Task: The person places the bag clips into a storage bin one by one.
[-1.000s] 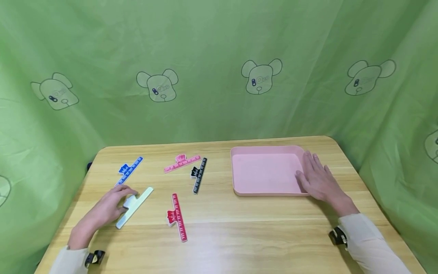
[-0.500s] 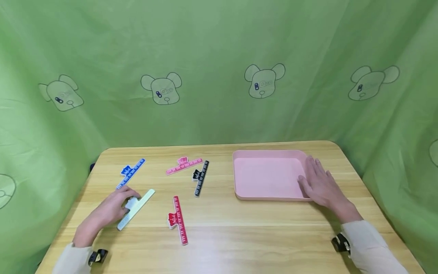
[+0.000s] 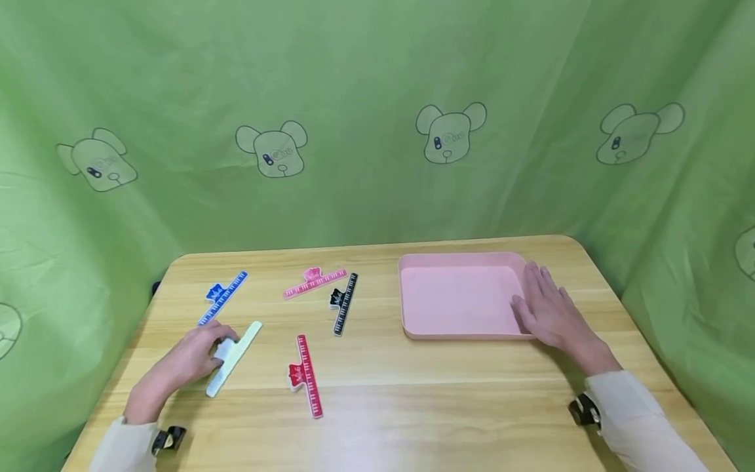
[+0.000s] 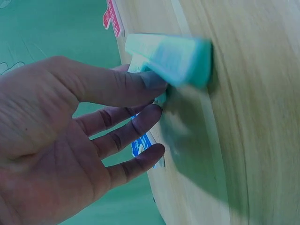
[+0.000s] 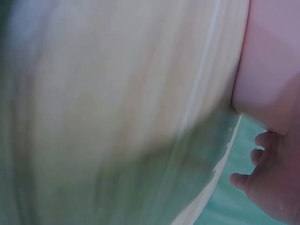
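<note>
With thumb and fingertips, my left hand (image 3: 191, 357) pinches the crown-shaped handle of a pale mint clip (image 3: 234, 359) at the table's left side. In the left wrist view the clip (image 4: 168, 54) is tipped, its shadow falling on the wood, while the other fingers (image 4: 133, 129) stay loosely extended. My right hand (image 3: 551, 311) rests on the right rim of a shallow pink tray (image 3: 460, 336), fingers straight and thumb inside the wall. The blue piano-key clip (image 3: 223, 298) lies just beyond the left hand.
A red clip (image 3: 307, 377), a black clip (image 3: 345, 305) and a pink clip (image 3: 314, 283) lie on the wooden table (image 3: 413, 406) between the left hand and the tray. A green curtain (image 3: 366, 196) surrounds the table's back and sides.
The left fingers have closed further on the mint clip's handle, and the clip has turned slightly steeper. The right hand stays at the tray's rim; the head view shifts a little.
</note>
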Available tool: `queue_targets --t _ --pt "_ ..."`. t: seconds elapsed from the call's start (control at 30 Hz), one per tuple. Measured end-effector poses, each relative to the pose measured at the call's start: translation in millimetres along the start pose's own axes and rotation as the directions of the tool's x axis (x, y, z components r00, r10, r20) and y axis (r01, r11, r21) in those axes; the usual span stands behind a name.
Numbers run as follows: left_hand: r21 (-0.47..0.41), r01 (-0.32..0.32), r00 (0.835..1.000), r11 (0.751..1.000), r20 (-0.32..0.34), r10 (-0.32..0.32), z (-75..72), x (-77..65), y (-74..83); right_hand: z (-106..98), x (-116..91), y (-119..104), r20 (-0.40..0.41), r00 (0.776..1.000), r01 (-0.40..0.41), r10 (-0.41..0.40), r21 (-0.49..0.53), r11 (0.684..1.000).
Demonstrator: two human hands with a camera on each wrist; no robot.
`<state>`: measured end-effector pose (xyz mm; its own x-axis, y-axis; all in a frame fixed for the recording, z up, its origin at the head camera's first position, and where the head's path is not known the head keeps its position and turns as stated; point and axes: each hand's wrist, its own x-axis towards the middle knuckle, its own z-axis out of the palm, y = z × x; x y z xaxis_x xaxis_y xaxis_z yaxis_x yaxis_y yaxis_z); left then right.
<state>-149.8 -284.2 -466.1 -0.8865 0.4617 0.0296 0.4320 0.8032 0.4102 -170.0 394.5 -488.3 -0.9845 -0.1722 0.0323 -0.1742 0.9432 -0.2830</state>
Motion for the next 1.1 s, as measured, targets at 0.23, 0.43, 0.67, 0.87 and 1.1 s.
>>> queue_targets --t 0.23,0.43,0.67,0.87,1.1 --pt "0.041 0.042 0.999 0.998 0.02 -0.043 0.4 3.2 0.1 -1 1 1 -0.002 1.0 -0.001 0.001 0.003 1.0" --pt "0.064 0.048 0.999 0.997 0.02 -0.049 0.9 6.1 1.1 -1 2 2 0.015 1.0 -0.012 0.012 0.002 1.0" --pt "0.099 0.015 1.0 0.995 0.016 -0.017 3.3 7.1 4.8 -2 3 2 0.01 1.0 -0.011 0.011 0.005 1.0" --pt "0.12 0.019 0.999 0.993 0.03 -0.023 4.0 7.6 9.6 -1 2 2 0.007 1.0 -0.012 0.012 0.009 1.0" --pt "0.13 0.027 0.999 0.991 0.031 -0.031 6.2 4.9 12.9 1 -1 2 0.003 1.0 -0.01 0.01 0.006 1.0"
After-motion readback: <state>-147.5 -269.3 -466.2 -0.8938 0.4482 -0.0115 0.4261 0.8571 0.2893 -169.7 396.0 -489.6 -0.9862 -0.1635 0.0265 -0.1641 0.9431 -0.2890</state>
